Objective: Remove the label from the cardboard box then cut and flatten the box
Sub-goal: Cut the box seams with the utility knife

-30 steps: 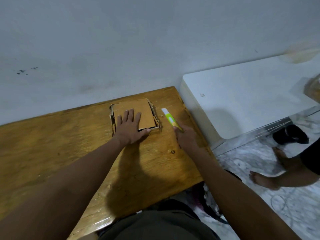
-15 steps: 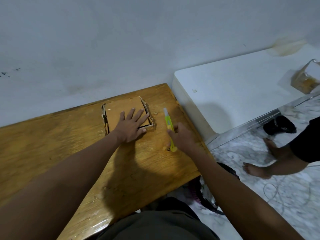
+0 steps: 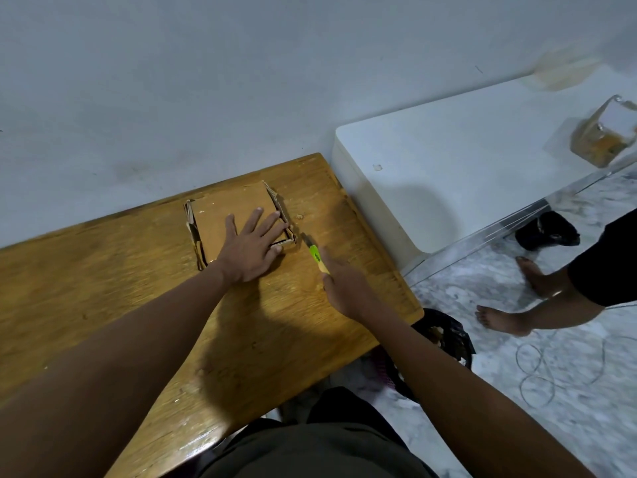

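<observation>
The box (image 3: 234,215) lies nearly flat by the bench's (image 3: 103,288) far edge, no label visible. The left hand (image 3: 250,250) presses it with straight fingers; the right hand (image 3: 344,288) grasps the knife (image 3: 315,253), so cutting seems unfinished

No text, brand, number or sign can be read here. The green-and-yellow cutter (image 3: 317,258) carries a small dark mark on its body — too blurred to make out. The cardboard box (image 3: 231,215) shows a plain brown face — no legible label.
</observation>
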